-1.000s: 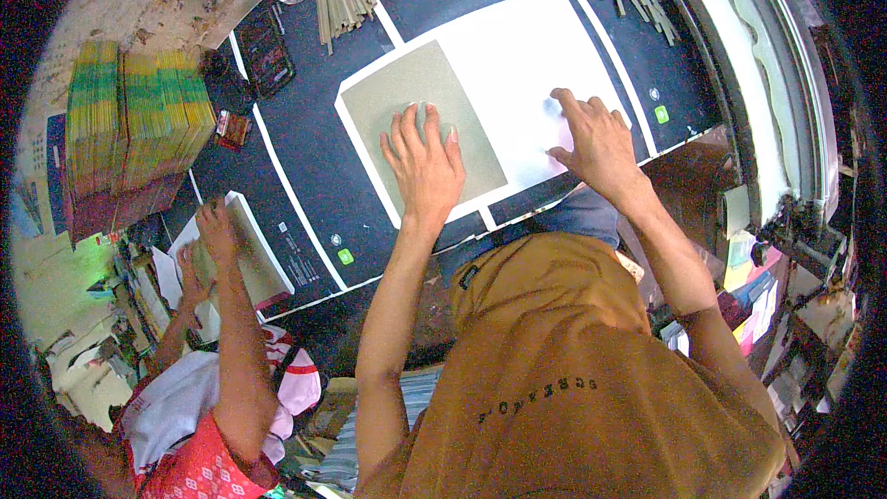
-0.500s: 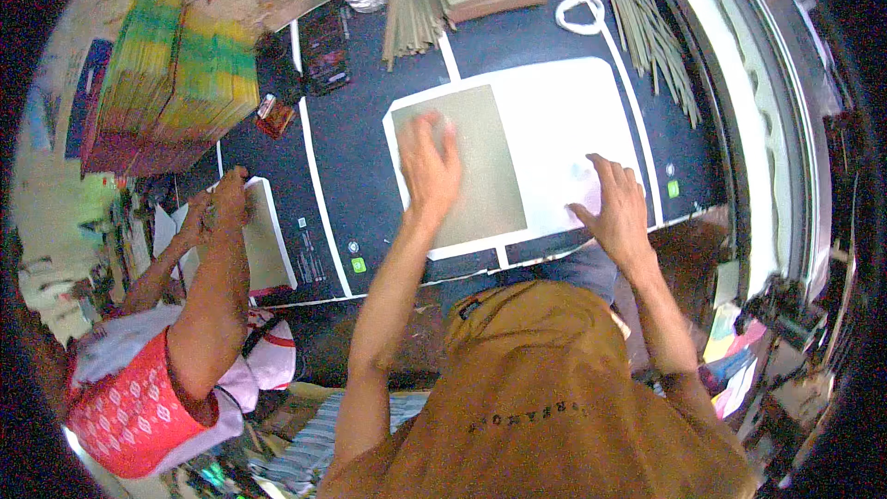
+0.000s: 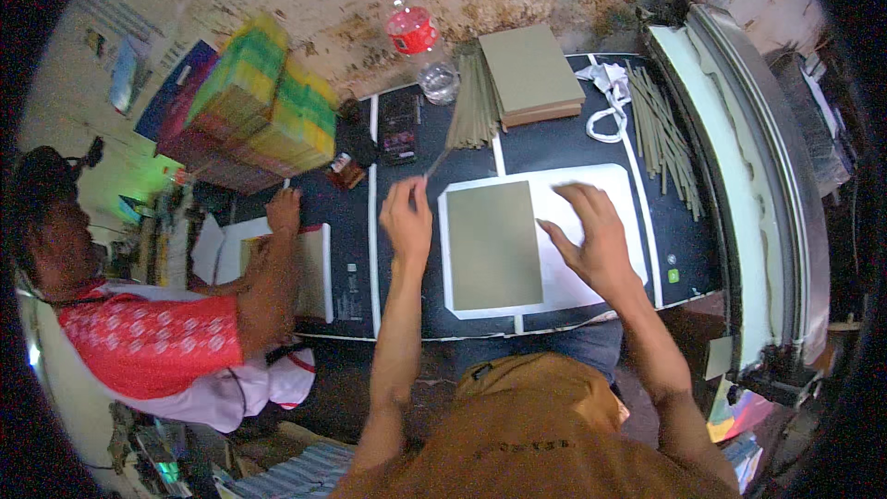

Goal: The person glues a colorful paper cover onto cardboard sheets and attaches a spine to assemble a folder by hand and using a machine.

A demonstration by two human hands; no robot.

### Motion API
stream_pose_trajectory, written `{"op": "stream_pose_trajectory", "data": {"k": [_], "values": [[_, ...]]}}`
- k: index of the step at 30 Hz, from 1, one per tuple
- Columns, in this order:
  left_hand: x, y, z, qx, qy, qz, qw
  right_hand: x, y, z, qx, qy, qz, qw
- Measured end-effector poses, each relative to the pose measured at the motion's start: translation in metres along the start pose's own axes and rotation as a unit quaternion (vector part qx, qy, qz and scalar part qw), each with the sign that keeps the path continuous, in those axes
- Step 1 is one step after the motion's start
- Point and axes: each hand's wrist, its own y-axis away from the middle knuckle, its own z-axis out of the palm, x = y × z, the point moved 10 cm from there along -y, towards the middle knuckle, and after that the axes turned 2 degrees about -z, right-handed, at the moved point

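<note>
Stained wall (image 3: 499, 0), dark table (image 3: 538, 148): the left hand (image 3: 407, 226) has left the grey board (image 3: 494, 249) for a thin grey strip (image 3: 439, 164)

White lines cross the table, which runs back to the wall; along its far side are a bottle with a red cap (image 3: 416, 37), a fan of grey strips (image 3: 474, 106) and a stack of grey boards (image 3: 531, 69); a looser spread of strips (image 3: 661, 143) lies toward the right; at the left a co-worker (image 3: 152, 333) in a red and white top reaches over other sheets.

Near the middle the white sheet (image 3: 621, 199) lies flat, and the grey board rests on its left part, with a narrow white margin along the outer edges and a broad white area to its right; half a second ago the left hand was over that board; now it is just beside the sheet's left edge, thumb and fingers pinching what looks like the near end of the strip, which points toward the fan; the right hand (image 3: 596, 245) has stayed above the right part of the sheet, fingers spread in a loose curve with nothing between them; whether they touch the paper I cannot tell.

The board seems to have kept its place; with no hand pressing it, I judge its placing settled for now, and attention passed to the strip.
</note>
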Motion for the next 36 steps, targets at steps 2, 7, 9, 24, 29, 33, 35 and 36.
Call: {"op": "stream_pose_trajectory", "data": {"k": [2, 7, 9, 24, 29, 33, 35, 36], "values": [[0.041, 0.011, -0.044, -0.042, 0.068, 0.014, 0.997, -0.029, -0.029, 0.010, -0.004, -0.047, -0.074, 0.996], [0.060, 0.048, -0.112, -0.135, 0.211, -0.036, 0.967, -0.054, 0.009, 0.084, -0.451, -0.191, -0.009, 0.872], [0.045, 0.054, -0.106, -0.191, 0.240, -0.099, 0.947, -0.043, 0.074, 0.094, -0.467, -0.408, 0.017, 0.785], [0.069, 0.123, 0.145, -0.318, 0.046, 0.132, 0.938, 0.099, 0.157, 0.127, -0.185, -0.329, 0.425, 0.822], [0.075, 0.138, 0.149, -0.357, 0.007, 0.182, 0.916, 0.091, 0.155, 0.136, -0.185, -0.361, 0.439, 0.802], [0.077, 0.143, 0.153, -0.375, -0.022, 0.197, 0.906, 0.095, 0.158, 0.140, -0.178, -0.353, 0.452, 0.800], [0.077, 0.144, 0.155, -0.374, -0.030, 0.199, 0.905, 0.094, 0.156, 0.138, -0.186, -0.333, 0.451, 0.807], [0.077, 0.143, 0.154, -0.372, -0.038, 0.201, 0.906, 0.093, 0.158, 0.139, -0.184, -0.341, 0.455, 0.802]]}}
